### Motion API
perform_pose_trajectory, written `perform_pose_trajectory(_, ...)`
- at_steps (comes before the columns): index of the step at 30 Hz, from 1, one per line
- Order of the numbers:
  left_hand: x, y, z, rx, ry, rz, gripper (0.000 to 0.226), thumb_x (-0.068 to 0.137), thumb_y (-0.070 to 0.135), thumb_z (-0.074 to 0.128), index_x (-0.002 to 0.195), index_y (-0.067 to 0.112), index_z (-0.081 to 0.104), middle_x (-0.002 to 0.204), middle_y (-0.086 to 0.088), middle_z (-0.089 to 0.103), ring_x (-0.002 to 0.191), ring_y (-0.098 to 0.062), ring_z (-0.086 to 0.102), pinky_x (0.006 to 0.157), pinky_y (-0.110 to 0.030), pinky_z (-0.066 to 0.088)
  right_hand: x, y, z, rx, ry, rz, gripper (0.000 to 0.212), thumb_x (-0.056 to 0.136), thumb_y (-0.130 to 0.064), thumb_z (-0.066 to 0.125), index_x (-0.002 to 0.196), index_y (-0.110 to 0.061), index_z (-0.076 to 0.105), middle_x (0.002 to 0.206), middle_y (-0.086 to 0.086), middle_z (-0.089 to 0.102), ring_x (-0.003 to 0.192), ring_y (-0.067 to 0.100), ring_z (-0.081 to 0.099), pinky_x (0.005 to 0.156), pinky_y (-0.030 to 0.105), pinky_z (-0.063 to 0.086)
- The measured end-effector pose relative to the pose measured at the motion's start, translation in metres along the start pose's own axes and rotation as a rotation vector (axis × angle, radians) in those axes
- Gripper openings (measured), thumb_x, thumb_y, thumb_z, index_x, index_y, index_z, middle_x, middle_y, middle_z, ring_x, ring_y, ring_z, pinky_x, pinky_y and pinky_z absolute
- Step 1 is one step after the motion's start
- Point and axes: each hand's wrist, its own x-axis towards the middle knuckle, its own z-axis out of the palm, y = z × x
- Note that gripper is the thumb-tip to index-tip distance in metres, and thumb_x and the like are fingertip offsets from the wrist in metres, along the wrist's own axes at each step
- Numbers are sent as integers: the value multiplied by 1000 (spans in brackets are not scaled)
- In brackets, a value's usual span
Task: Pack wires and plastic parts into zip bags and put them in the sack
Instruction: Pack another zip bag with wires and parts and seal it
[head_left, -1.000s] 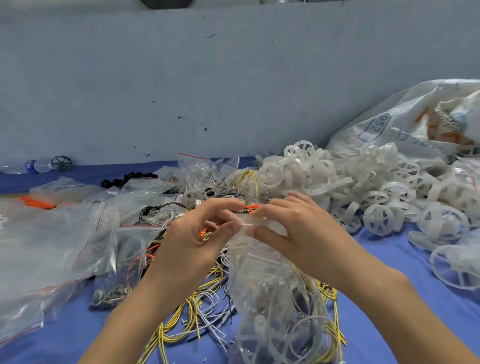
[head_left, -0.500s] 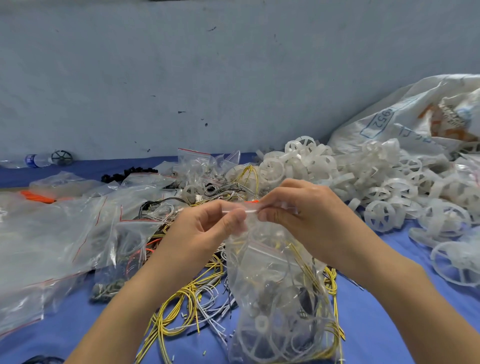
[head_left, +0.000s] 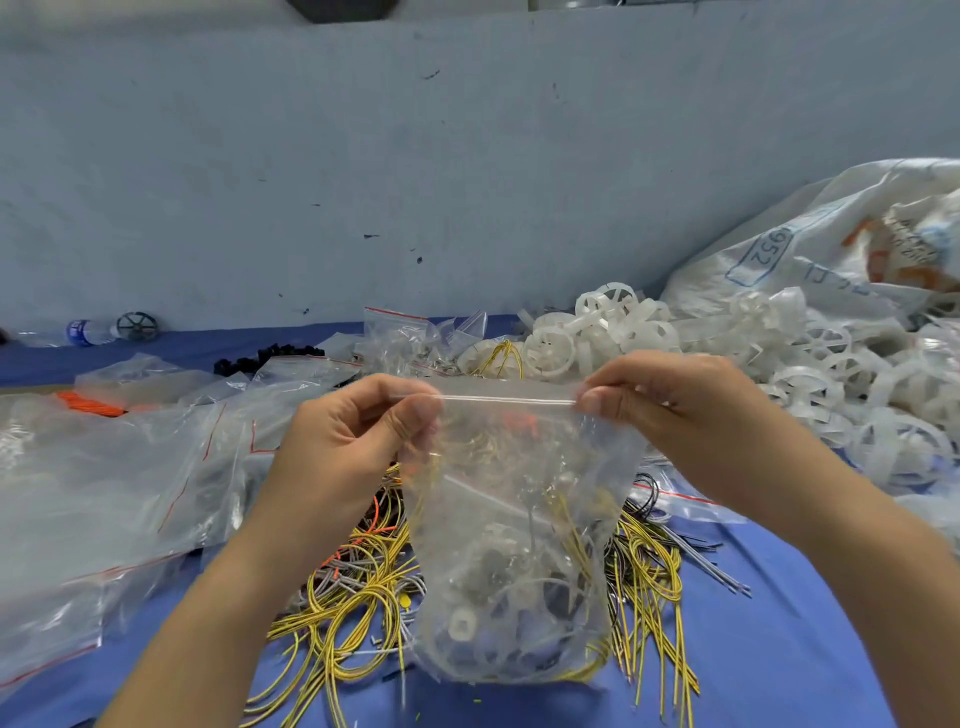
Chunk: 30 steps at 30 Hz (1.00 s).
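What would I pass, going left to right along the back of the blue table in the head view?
In order: water bottle → dark spoked wheel → heap of small black parts → clear zip bags → pile of white plastic wheels → white sack.

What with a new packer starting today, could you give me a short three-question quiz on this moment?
1. True or false: the left hand and the right hand each pinch one end of the top strip of the zip bag.
2. Where does the sack lie? A) far right B) far left C) under the bag
3. Fill in: the loose wires below the bag are mostly ____.
Key: 1 true; 2 A; 3 yellow.
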Motion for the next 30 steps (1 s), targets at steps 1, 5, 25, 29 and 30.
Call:
perform_pose_trajectory(1, 0, 0, -2, -6, 9, 7, 15, 78, 29, 66, 86, 19, 75, 78, -6, 73, 68, -7, 66, 65, -15, 53, 1, -1, 0, 14, 18, -23, 15, 85, -41, 63, 78, -54, 61, 83, -27, 66, 80, -4, 61, 69, 10, 42)
perform_pose_trajectory(5, 0, -1, -8, -10, 27, 8, 13, 78, 26, 69, 87, 22, 77, 82, -2, 75, 73, -10, 69, 67, -15, 54, 0, 1, -2, 75, 42, -17, 34, 86, -17, 70, 86, -50, 66, 89, -16, 71, 84, 7, 64, 79, 25, 49)
perform_pose_trajectory(25, 9, 33, 7, 758, -138, 351, 35, 90, 53, 50, 115, 34, 66, 100, 23, 66, 95, 4, 61, 86, -26, 49, -4, 8, 20, 636, 116, 12, 46, 86, 0, 68, 124, -26, 64, 88, -9, 72, 85, 3, 66, 78, 12, 50)
perform_pose_trajectory(29, 5, 35, 15, 743, -148, 411, 31, 94, 51, 51, 114, 32, 65, 99, 23, 65, 97, 1, 62, 86, -34, 53, -4, -1, 24, 710, 105, 20, 48, 87, 4, 66, 127, -22, 63, 87, -5, 71, 85, 4, 66, 76, 14, 50)
perform_pose_trajectory(30, 5, 35, 16, 728, -150, 409, 30, 91, 50, 51, 112, 32, 64, 98, 24, 65, 97, 2, 62, 85, -32, 53, -4, -3, 25, 731, 101, 24, 48, 87, 5, 66, 127, -22, 63, 87, -5, 71, 84, 4, 66, 75, 14, 50)
